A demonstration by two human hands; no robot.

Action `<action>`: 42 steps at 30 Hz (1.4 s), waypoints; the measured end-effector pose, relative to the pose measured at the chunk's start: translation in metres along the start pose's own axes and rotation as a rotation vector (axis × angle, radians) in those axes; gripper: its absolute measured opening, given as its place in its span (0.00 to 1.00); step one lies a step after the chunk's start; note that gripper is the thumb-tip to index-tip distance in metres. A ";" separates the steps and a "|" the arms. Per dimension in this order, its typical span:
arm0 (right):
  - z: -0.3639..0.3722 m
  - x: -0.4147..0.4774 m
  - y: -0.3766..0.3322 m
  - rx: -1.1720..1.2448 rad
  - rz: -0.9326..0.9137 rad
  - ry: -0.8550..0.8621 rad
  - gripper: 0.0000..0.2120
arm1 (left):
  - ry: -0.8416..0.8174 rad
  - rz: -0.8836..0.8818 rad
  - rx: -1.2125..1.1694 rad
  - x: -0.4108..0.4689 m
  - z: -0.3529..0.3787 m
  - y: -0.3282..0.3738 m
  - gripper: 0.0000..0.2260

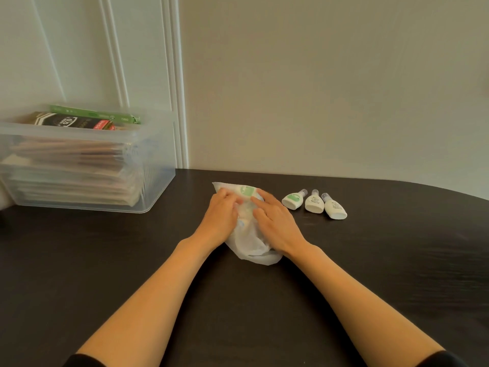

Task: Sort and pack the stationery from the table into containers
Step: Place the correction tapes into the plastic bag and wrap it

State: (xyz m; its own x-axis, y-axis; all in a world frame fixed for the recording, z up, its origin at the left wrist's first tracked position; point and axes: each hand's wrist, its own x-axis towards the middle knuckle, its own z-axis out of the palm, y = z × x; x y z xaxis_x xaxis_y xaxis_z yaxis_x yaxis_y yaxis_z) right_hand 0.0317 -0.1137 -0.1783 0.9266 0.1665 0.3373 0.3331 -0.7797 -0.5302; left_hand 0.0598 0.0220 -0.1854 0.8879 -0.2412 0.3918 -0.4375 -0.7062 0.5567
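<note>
Stationery bottles (314, 205), three, lie side by side on the table (105, 260) just right of one translucent bag (251, 245), on which we see the right hand (275, 221) pressed straight-fingered and the left hand (223, 211) bent-fingered, grip undecidable; one clear container (156, 181), far left, holds stacked packets (74, 165) and boxes (79, 119).

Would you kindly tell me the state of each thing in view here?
clear bin: open, full of packs
white bag: lying crumpled, something green-labelled inside
three bottles: capped, lying on their sides
left hand: grips white bag
right hand: fingers straight, resting on white bag
</note>
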 end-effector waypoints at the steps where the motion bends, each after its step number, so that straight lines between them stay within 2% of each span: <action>1: 0.001 0.001 0.002 -0.017 -0.014 0.028 0.16 | -0.024 0.023 0.022 0.000 0.000 0.002 0.14; 4: 0.002 0.000 0.001 -0.038 -0.082 0.020 0.23 | -0.031 0.021 0.054 0.000 -0.001 0.002 0.16; 7: 0.000 0.001 0.000 -0.070 -0.060 -0.081 0.18 | 0.004 -0.046 0.006 0.000 -0.002 0.001 0.14; 8: 0.001 0.001 0.000 -0.095 -0.054 -0.102 0.20 | 0.000 -0.058 -0.012 0.001 -0.002 0.001 0.13; 10: 0.006 0.001 -0.001 -0.114 -0.054 -0.104 0.32 | -0.024 -0.053 -0.006 0.002 -0.002 0.001 0.14; 11: 0.007 0.002 0.000 -0.079 -0.021 -0.097 0.33 | -0.045 -0.042 0.003 0.003 -0.001 0.001 0.15; 14: 0.006 0.005 0.000 0.043 0.057 -0.084 0.18 | -0.070 -0.025 0.025 0.005 -0.004 -0.002 0.16; 17: -0.005 0.006 -0.002 0.431 0.211 -0.023 0.10 | 0.066 -0.092 -0.006 0.012 -0.010 -0.003 0.16; 19: -0.012 0.003 -0.001 0.621 0.254 -0.014 0.07 | 0.109 -0.148 0.051 0.019 -0.014 0.002 0.20; 22: -0.017 -0.003 0.000 0.683 0.204 -0.006 0.13 | -0.188 -0.122 0.319 0.033 -0.021 0.009 0.32; 25: -0.021 -0.009 0.004 0.719 0.205 -0.036 0.14 | -0.471 -0.127 0.182 0.041 -0.031 0.015 0.35; 27: -0.026 -0.011 0.004 0.787 0.246 -0.026 0.12 | -0.525 -0.089 0.104 0.037 -0.034 0.020 0.28; 29: -0.028 -0.009 0.009 0.779 0.280 0.134 0.11 | -0.496 -0.057 0.001 0.031 -0.029 0.023 0.20; 31: -0.025 -0.006 0.016 0.630 0.301 0.237 0.08 | -0.440 -0.074 -0.099 0.026 -0.025 0.021 0.20; 34: -0.021 -0.005 0.022 0.556 0.268 -0.028 0.22 | -0.370 -0.107 -0.160 0.026 -0.021 0.015 0.28; 36: -0.019 -0.004 0.023 0.480 0.244 -0.143 0.26 | -0.342 -0.123 -0.183 0.025 -0.019 0.014 0.33; 39: -0.018 0.000 0.023 0.435 0.234 -0.083 0.26 | -0.316 -0.139 -0.260 0.022 -0.017 0.011 0.36; 42: -0.019 0.003 0.024 0.475 0.284 -0.026 0.29 | -0.333 -0.200 -0.388 0.021 -0.017 0.005 0.36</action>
State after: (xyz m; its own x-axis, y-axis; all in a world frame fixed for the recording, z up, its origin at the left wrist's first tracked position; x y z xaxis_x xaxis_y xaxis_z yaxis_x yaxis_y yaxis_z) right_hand 0.0391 -0.1433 -0.1755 0.9935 0.0091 0.1136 0.1060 -0.4389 -0.8922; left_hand 0.0742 0.0250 -0.1617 0.9285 -0.3699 0.0324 -0.2199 -0.4775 0.8507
